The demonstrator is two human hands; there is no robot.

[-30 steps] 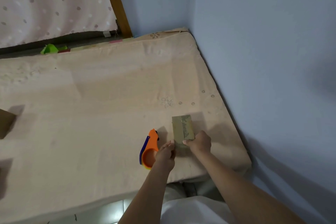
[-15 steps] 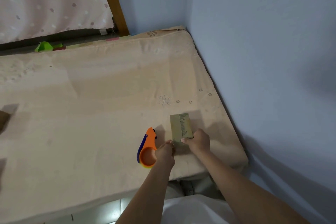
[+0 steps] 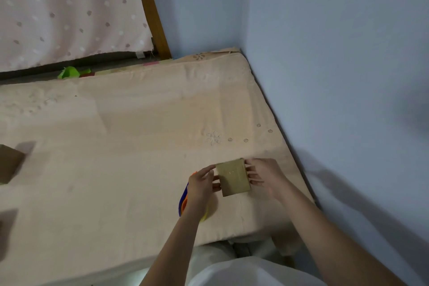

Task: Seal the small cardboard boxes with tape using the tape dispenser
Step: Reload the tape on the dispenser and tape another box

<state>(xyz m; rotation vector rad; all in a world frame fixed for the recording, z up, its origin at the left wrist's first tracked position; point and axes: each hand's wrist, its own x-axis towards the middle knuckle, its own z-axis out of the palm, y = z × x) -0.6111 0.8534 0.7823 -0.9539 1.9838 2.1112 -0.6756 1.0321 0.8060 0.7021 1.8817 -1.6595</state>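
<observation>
1. Cardboard box (image 3: 234, 177) is held between both hands over the near right part of the mattress (image 3: 130, 137).
2. Its left edge is gripped by the left hand (image 3: 201, 185).
3. Its right edge is pinched by the right hand (image 3: 264, 175).
4. Beneath the left wrist, the tape dispenser (image 3: 183, 202) is partly hidden.

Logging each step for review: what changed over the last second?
Both hands shifted from the box's near end to its sides: left hand on the left edge, right hand on the right. The box now shows a plain face instead of print. The tape dispenser stayed on the mattress, now mostly hidden.
</observation>
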